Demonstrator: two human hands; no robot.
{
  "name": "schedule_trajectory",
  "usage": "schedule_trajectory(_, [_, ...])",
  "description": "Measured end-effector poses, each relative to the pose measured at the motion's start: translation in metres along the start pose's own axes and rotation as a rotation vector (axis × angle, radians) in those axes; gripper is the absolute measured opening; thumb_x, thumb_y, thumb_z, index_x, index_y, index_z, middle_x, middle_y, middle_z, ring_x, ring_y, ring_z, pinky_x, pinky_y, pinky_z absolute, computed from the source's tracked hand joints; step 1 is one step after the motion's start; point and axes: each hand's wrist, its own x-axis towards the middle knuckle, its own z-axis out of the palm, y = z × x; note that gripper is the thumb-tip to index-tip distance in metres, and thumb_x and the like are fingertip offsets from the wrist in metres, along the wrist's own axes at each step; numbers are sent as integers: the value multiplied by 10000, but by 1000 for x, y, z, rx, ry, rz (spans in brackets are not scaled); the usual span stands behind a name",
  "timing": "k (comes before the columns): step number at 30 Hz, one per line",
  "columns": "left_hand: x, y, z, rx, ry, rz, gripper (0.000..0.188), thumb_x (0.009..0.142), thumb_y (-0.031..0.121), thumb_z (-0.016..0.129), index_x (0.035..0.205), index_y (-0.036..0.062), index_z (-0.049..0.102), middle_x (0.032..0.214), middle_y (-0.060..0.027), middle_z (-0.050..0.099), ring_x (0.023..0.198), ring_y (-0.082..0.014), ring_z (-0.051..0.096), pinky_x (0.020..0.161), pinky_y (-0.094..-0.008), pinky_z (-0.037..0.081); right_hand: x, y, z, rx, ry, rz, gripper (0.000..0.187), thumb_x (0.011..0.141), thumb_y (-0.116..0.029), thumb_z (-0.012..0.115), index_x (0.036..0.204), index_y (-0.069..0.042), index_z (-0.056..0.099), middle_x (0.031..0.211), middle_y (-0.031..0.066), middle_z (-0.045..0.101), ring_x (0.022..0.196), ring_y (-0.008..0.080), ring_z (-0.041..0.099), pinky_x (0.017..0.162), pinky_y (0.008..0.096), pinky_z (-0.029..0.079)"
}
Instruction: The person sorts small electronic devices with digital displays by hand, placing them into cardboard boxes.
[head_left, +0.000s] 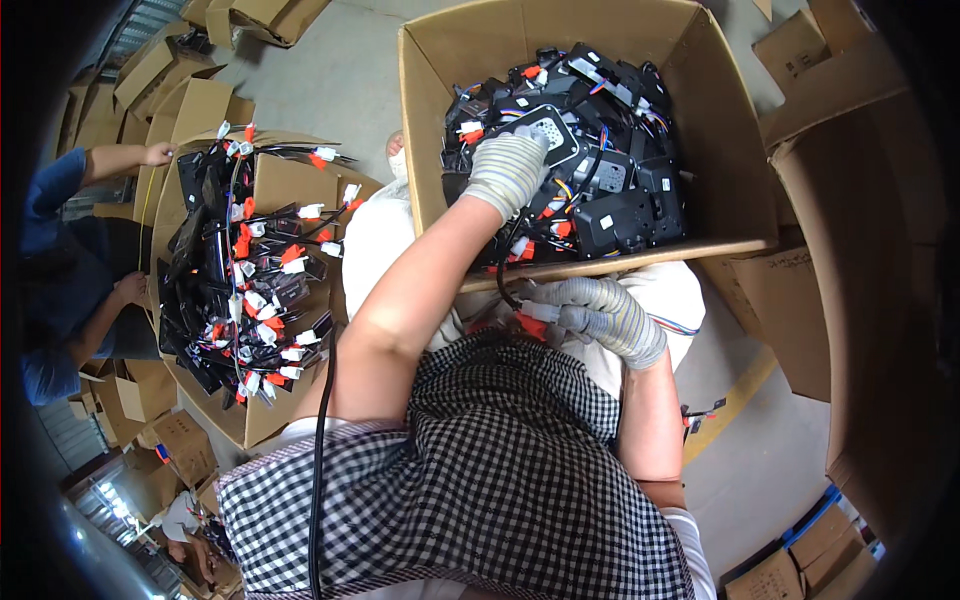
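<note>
My left hand point(508, 172), in a striped knit work glove, reaches into an open cardboard box point(585, 265). Its fingers are closed on the edge of a black electronic unit point(548, 134) with a pale perforated plate. Below the box's near edge, my right hand point(612, 318), gloved alike, pinches a white plug connector point(541, 311) on a black cable. A red connector point(530, 326) hangs right beside it. Many similar black units point(612, 222) with coloured wires and red and white plugs fill the box. The right fingertips are partly hidden.
At left stands another carton point(300, 190) heaped with black units and plugs point(255, 290). A person in blue point(62, 250) is beside it, one hand on its edge. Tall cardboard boxes point(860, 240) crowd the right side. A black cord point(322, 450) hangs at my left.
</note>
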Motion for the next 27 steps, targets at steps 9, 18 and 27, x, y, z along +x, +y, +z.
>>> schedule_trajectory(9, [-66, -45, -54, -2320, 158, 154, 585, 770, 299, 740, 1229, 16, 512, 1137, -128, 617, 993, -243, 635, 889, -387, 537, -6, 6, 4, 87, -140, 21, 382, 847, -255, 586, 1133, -4, 620, 1038, 66, 658, 733, 105, 614, 563, 181, 459])
schedule_trajectory(18, [-117, -61, -68, -2311, 436, 112, 667, 743, 376, 749, 1226, -9, 498, 1121, -140, 620, 985, -243, 641, 843, -400, 556, -5, 9, 10, 106, -89, 96, 357, 863, -191, 622, 1140, 33, 593, 926, 81, 660, 722, 120, 622, 632, 232, 504])
schedule_trajectory(27, [-157, -123, -88, -2402, 816, 153, 595, 808, 340, 683, 1280, 39, 482, 1248, -131, 558, 1108, -284, 567, 944, -438, 485, -7, 11, 16, -79, 115, 81, 381, 842, -249, 641, 1099, 31, 611, 773, 45, 639, 632, 67, 523, 570, 182, 387])
